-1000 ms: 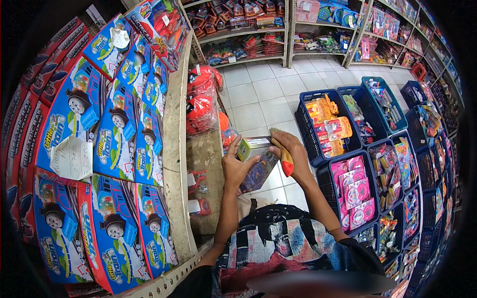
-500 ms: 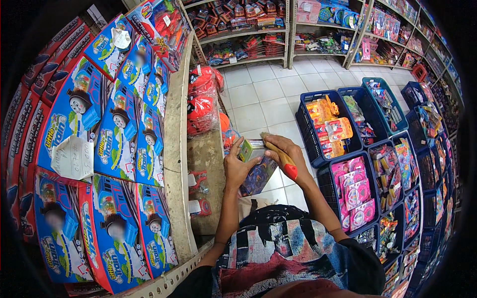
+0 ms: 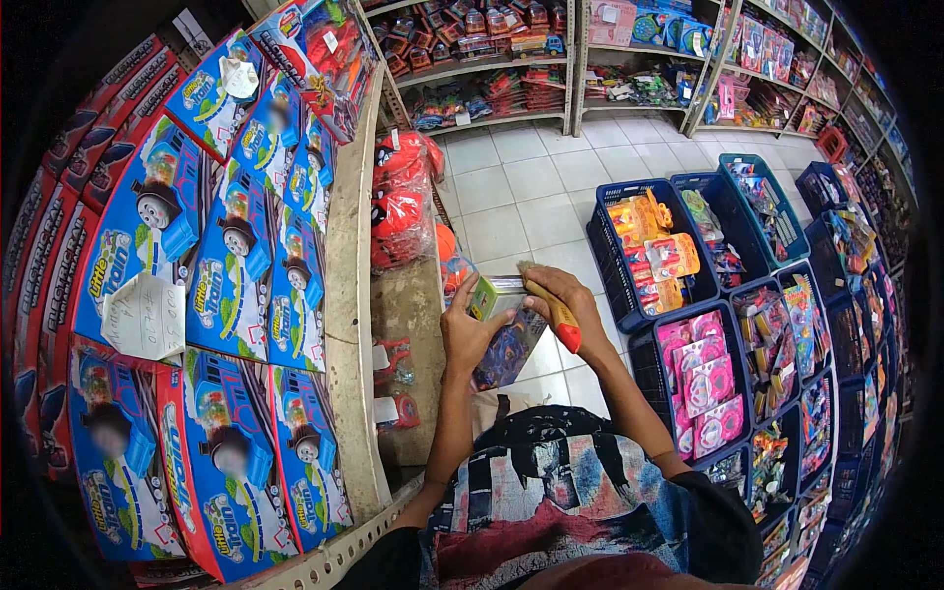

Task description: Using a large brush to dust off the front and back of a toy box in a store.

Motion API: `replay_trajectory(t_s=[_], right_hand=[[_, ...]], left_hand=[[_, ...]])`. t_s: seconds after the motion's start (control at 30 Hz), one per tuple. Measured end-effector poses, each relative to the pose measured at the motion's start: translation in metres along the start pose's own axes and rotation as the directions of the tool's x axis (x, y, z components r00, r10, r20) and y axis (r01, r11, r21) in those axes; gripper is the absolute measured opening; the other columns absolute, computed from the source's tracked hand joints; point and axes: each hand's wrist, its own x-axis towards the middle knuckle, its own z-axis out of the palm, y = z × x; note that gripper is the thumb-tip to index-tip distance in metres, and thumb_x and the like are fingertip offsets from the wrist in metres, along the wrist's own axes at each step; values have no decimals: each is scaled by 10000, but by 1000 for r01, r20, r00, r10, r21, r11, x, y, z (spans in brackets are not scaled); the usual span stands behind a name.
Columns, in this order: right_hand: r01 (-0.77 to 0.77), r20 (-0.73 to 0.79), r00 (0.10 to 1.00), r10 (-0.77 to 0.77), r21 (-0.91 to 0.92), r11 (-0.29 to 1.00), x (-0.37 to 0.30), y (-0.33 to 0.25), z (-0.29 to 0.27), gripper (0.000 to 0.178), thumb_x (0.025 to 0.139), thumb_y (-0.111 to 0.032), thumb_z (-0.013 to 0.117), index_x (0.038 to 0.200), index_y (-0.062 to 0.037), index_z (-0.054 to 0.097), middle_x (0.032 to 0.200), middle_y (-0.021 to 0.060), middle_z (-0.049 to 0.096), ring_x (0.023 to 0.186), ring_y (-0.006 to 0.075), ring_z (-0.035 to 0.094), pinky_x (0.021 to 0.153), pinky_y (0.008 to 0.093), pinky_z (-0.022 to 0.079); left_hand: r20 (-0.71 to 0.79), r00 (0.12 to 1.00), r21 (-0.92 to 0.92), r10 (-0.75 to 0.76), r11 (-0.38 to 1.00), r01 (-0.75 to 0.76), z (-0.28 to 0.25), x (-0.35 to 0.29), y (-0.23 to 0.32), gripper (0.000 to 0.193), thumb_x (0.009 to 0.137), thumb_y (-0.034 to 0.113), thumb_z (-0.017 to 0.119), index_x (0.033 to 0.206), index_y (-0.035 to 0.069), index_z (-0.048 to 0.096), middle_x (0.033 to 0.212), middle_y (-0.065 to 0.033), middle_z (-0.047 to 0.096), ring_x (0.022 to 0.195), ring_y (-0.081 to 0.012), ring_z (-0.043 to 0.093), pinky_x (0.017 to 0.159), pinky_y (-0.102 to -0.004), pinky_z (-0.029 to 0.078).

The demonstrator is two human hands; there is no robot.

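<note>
My left hand [image 3: 470, 329] grips a toy box [image 3: 504, 359] by its left side. The box has a dark blue patterned face and a green and yellow end. In my right hand [image 3: 580, 303] is a paintbrush [image 3: 564, 332], its yellowish handle ending in red and pointing back toward me. The pale bristles rest at or just above the far edge of the box; I cannot tell whether they touch. Fingers of the right hand wrap over the handle and hide part of it.
Left of me stands a shelf [image 3: 346, 324] stacked with blue train toy boxes [image 3: 231, 285]. Red bagged toys [image 3: 401, 211] lie on a lower ledge. To the right are blue crates [image 3: 615, 270] of packaged toys, and farther off, loaded shelving [image 3: 573, 69] beyond white floor tiles [image 3: 521, 182].
The brush has turned slightly in my right hand, its red end shifting a little left. My left hand and the box stay nearly where they were.
</note>
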Motion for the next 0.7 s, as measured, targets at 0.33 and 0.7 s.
replay_trajectory(t_s=[0.33,0.7], right_hand=[[-8,14,1000,7,50,999,4,3,3,400,788,-214,702,1125,-15,620,1160,156,617,1123,294,561,964,355,430],[-22,35,999,19,78,997,6,11,9,416,785,-212,703,1151,-36,614,1160,149,619,1125,297,557,968,359,423]], left_hand=[[1,1000,-2,-31,1000,31,-2,2,-4,745,614,80,823,1262,-35,475,1142,-221,608,1020,-215,613,871,-314,485],[-20,1000,11,-4,1000,4,-4,3,-10,750,611,92,828,1264,-29,479,1139,-214,610,1039,-232,607,894,-321,474]])
